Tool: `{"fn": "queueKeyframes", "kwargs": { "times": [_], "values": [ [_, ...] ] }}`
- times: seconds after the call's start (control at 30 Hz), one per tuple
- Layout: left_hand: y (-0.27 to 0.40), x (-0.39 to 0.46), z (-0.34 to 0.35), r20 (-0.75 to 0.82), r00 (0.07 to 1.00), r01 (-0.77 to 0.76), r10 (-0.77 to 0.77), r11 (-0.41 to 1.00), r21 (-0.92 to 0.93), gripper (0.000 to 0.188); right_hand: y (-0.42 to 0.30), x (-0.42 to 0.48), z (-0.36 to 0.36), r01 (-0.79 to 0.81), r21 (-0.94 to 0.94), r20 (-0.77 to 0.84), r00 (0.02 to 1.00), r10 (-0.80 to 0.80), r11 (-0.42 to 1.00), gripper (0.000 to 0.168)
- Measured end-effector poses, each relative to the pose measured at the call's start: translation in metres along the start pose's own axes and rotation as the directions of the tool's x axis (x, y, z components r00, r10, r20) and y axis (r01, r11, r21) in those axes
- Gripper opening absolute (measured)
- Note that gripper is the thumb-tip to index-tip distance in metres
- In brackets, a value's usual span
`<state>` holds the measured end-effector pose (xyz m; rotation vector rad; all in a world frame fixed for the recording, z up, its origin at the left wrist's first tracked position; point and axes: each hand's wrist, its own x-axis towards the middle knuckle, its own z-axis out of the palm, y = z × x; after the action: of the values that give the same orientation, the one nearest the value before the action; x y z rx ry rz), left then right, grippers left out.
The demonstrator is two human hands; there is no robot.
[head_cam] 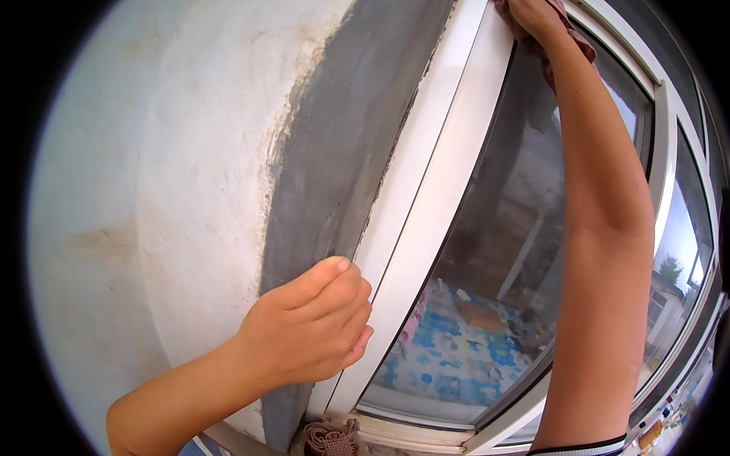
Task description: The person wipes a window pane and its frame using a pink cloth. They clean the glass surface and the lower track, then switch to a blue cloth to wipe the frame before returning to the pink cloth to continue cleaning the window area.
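At the top of the view my right hand [533, 16] presses a reddish-brown cloth [582, 45] against the upper corner of a window, where the white frame meets the glass. Some of the cloth hangs below the wrist. My left hand [319, 319] is curled into a loose fist in front of the lower part of the white window frame [428, 165]. Nothing shows in its fingers, and whether it touches the frame cannot be told. Reflections cross the dark glass pane [507, 216].
Left of the frame runs a grey cement strip [331, 154] beside a stained white wall [199, 171]. A knotted cord ornament [336, 439] lies at the sill's lower corner. Behind the glass spreads a blue-patterned cover [450, 353]. More window panes [676, 256] curve away at right.
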<state>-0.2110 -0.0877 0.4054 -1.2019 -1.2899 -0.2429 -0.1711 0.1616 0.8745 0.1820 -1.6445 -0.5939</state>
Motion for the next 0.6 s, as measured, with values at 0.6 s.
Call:
{"fn": "queueKeyframes", "kwargs": {
  "times": [0.6],
  "values": [
    [0.0,0.009,0.007,-0.068,0.998,-0.008,0.005,0.999,-0.039,0.019,-0.237,-0.482,-0.021,0.037,0.35,0.294,0.944,-0.147,0.936,0.048]
  ]
}}
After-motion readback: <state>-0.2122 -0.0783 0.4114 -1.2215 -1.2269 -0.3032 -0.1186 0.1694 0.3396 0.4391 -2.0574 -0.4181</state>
